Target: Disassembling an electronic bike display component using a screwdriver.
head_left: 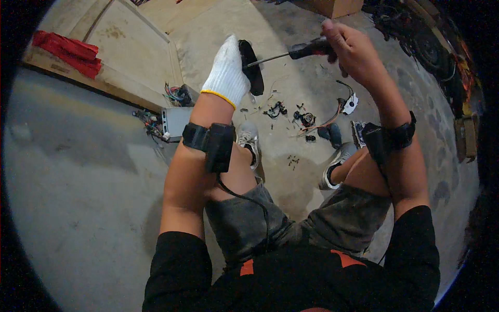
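My left hand (223, 73), in a white knit glove with a yellow cuff, grips a black oval part (253, 78) along its right side. My right hand (345, 49) is closed on the handle of a screwdriver (306, 49), held roughly level above the floor. The shaft runs leftward, and its tip meets the black part beside my gloved fingers.
Several small dark parts (307, 119), wires and a white piece (351, 103) lie on the concrete floor between my feet. A silver box (176, 122) with cables stands left, by a wooden board (135, 47) with red cloth (67, 52). A cardboard box (332, 5) and dark clutter line the back right.
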Tool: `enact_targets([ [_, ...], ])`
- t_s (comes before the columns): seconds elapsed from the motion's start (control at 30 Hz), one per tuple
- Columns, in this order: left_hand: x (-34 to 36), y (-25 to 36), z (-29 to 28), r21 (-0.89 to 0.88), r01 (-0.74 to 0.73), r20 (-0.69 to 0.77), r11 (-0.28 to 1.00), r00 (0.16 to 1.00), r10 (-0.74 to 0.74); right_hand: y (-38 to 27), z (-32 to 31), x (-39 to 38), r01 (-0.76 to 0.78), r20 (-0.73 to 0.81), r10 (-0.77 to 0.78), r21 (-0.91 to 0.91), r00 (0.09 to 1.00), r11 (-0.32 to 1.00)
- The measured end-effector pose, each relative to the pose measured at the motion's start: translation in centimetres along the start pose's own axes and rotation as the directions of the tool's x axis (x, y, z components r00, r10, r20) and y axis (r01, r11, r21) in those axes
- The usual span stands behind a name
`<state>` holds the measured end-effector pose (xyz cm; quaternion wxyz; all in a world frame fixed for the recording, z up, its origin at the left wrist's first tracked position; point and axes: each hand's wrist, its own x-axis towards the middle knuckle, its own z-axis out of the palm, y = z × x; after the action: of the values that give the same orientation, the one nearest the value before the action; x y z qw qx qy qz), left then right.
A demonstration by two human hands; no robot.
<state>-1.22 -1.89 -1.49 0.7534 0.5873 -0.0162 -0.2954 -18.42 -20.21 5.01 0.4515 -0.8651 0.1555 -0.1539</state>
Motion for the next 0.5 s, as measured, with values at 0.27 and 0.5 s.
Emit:
enact_targets([
  [0.27, 0.3, 0.7, -0.4, -0.103, 0.043, -0.058, 0.994, 0.997, -0.049, 2.4, 2.5, 0.2, 0.665, -0.146, -0.678, -0.133, 0.720, 0.735],
  [0.5, 0.1, 0.6, 0.3, -0.037, 0.036, -0.075, 0.999, 0.996, -0.039, 0.9, 0.5, 0.8, 0.016, -0.070, -0.008, 0.119, 0.997, 0.993],
])
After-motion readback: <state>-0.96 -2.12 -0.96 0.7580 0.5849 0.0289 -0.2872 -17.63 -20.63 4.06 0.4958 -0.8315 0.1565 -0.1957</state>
